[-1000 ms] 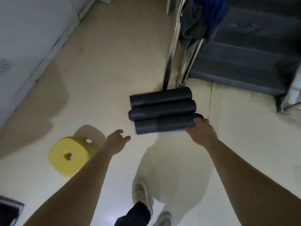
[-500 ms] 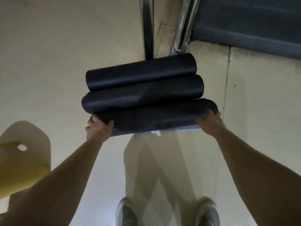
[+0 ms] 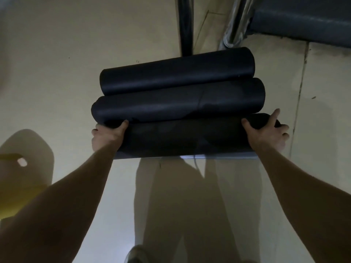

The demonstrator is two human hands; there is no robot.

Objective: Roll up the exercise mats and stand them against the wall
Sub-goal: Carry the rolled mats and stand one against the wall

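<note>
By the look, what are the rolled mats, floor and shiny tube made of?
Rolled mats: likely foam or rubber, dark matte; dull sheen, tight rolls.
Floor: hard, smooth, semi-gloss, maybe tile or vinyl; seam line, soft reflections.
Shiny tube: probably polished metal; bright streaky highlights.

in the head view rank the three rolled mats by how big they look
1. nearest rolled mat
2. middle rolled mat
3. farthest rolled mat
The gaps are slight and may come only from nearness to the camera; real sizes look alike.
</note>
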